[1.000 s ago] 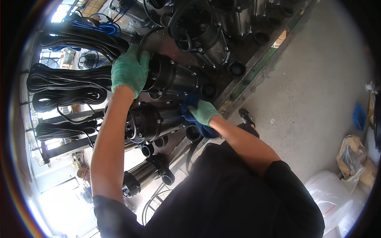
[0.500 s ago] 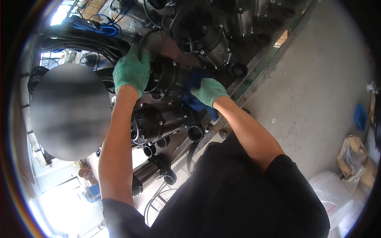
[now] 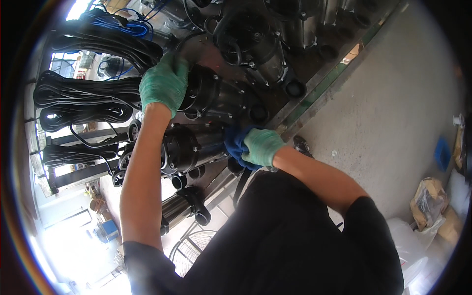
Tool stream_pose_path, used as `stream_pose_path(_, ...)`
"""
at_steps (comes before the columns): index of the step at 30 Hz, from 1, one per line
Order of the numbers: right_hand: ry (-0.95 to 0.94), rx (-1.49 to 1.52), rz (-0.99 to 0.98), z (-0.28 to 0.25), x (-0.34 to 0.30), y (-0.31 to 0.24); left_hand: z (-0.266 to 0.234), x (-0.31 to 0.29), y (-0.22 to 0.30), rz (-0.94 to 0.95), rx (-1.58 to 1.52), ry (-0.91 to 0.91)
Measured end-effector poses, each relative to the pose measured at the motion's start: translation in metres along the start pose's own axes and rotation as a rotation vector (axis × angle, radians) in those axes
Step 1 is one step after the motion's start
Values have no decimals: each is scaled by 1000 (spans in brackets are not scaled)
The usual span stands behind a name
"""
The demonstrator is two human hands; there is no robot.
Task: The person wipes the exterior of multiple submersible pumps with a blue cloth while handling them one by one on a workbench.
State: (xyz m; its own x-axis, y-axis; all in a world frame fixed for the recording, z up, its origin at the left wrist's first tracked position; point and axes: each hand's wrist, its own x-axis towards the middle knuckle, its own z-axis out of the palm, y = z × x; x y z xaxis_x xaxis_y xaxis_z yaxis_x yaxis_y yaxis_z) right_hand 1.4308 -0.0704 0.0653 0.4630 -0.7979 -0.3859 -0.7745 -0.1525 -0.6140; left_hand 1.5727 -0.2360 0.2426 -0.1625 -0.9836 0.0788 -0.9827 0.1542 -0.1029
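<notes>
To my right I see a grey concrete floor (image 3: 364, 123), with a blue rectangular plastic bin (image 3: 442, 153) toward the edge of my view. A crumpled brown paper bag (image 3: 422, 199) sits just beside translucent white plastic sacks (image 3: 404, 238). Lower left, I see a round wire grille (image 3: 194, 246) and a small blue box-shaped object (image 3: 109, 229); upper left, looped bright-blue cables (image 3: 130, 28).

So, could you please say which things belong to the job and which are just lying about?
Apparently in the job:
dark blue cloth, in the green-gloved right hand
black-and-grey metal cylinder beside it

Seemingly lying about:
blue rectangular box
crumpled brown paper bag
</notes>
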Motion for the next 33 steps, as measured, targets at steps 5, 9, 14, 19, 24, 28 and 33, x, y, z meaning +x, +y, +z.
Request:
stream_pose_path(5,355,119,144,-18,-5,29,1,-4,-2,-26,2,-35)
stream_pose_path(9,676,42,217,-30,31,38,-6,-4,4,-31,-4,-56)
stream_pose_path(14,469,163,185,27,72,6,1,0,4,-21,-74,0)
stream_pose_path(19,454,519,154,6,51,-28,5,-7,-12,-94,-223,19)
stream_pose_path(24,1427,454,-494,-37,36,-54,25,-22,-28,-67,-349,57)
stream_pose_path(28,1417,124,-609,-13,54,-28,32,-38,-39,82,-292,140)
stream_pose_path(33,1079,389,-210,27,56,-3,27,-48,-42,66,-232,177)
